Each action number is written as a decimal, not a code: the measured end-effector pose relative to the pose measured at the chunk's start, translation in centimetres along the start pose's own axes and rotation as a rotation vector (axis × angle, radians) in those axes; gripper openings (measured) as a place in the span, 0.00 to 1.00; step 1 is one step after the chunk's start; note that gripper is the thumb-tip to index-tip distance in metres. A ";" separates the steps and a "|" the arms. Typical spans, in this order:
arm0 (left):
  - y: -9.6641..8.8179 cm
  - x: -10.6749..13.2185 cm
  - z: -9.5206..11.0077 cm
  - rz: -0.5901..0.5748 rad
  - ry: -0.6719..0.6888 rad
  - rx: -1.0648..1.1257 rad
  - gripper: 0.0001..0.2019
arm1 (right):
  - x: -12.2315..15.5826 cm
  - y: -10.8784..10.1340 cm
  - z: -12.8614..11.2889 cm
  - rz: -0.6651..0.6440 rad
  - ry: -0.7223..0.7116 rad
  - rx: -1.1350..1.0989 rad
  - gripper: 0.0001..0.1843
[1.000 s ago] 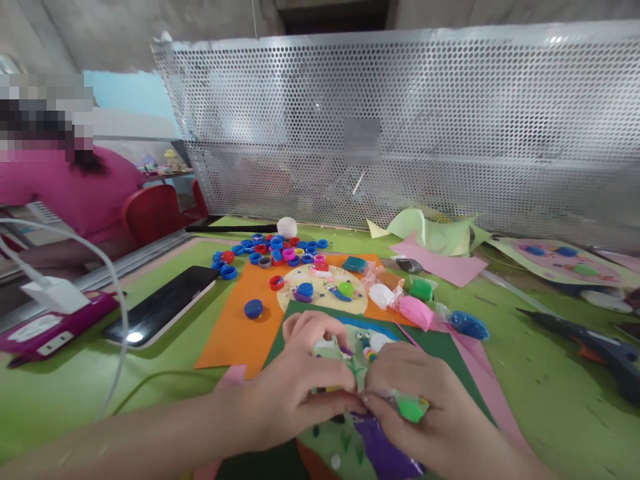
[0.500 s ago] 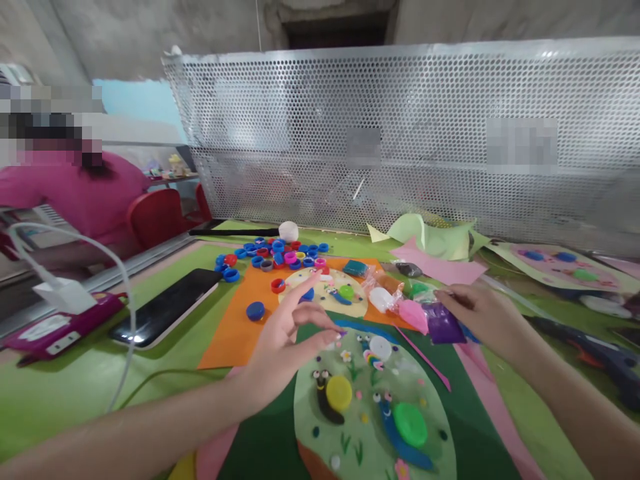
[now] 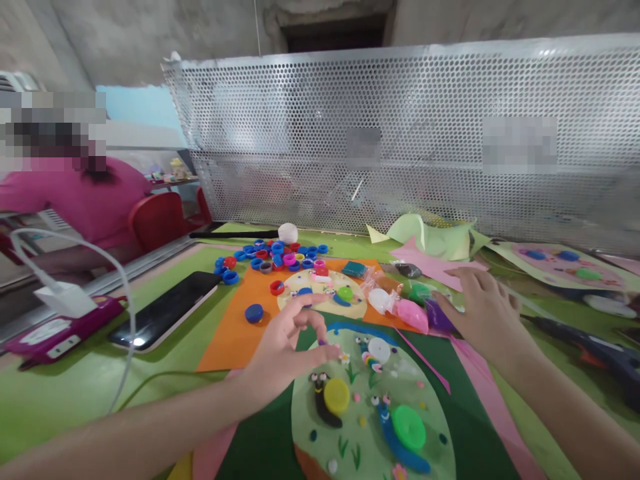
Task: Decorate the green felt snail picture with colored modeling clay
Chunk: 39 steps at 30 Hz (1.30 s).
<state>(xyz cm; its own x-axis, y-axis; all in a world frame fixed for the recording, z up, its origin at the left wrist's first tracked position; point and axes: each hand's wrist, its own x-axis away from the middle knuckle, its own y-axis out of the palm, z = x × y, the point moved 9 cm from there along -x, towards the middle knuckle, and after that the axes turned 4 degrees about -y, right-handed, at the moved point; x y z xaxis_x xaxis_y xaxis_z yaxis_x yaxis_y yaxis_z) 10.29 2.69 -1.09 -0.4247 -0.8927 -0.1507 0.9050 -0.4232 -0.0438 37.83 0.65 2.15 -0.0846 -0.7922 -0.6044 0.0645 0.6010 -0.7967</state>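
Observation:
My left hand (image 3: pixel 293 343) hovers over the upper left of a pale green oval craft board (image 3: pixel 380 427). Its thumb and a curled finger close on a tiny bit of purple clay (image 3: pixel 321 343); the index finger stands apart. My right hand (image 3: pixel 483 310) is open, thumb and fingers spread, beside a purple clay packet (image 3: pixel 440 316) that the thumb partly covers. On the board are clay snails with bottle-cap shells: a yellow cap (image 3: pixel 337 396), a green cap (image 3: pixel 409 427) and a white cap (image 3: pixel 379 350). Clay flowers, grass and dots surround them.
Several bottle caps (image 3: pixel 277 248) lie at the back beside an orange sheet (image 3: pixel 225 340). More clay packets include a pink one (image 3: pixel 413 315). A phone (image 3: pixel 167 310) and power strip (image 3: pixel 75 327) lie left; a glue gun (image 3: pixel 595 347) lies right. A perforated metal panel (image 3: pixel 400 133) stands behind.
My right hand has opened and lifted off the purple packet, its fingers spreading. My left hand has shifted slightly down and left, its index finger lower.

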 end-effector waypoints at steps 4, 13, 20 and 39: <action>0.1 0.2 0.5 0.004 0.021 -0.080 0.21 | 0.1 0.1 -0.7 0.007 -0.031 0.006 0.18; 0.9 0.5 0.6 -0.084 -0.016 -0.156 0.19 | 0.4 -1.3 -2.7 0.066 -0.097 -0.035 0.17; 0.8 0.6 0.7 -0.064 0.028 -0.127 0.09 | 1.4 -2.2 -6.4 0.075 -0.302 -0.131 0.15; 1.6 0.6 0.4 -0.178 0.065 -0.154 0.07 | 3.1 -3.3 -10.1 0.038 -0.466 -0.192 0.14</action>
<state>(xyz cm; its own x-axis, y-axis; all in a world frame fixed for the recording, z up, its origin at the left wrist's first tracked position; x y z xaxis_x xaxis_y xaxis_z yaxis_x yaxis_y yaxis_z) 11.50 1.38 -0.81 -0.5802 -0.7918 -0.1906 0.8110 -0.5403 -0.2243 27.36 -2.66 2.90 0.3699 -0.7061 -0.6038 -0.1288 0.6047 -0.7860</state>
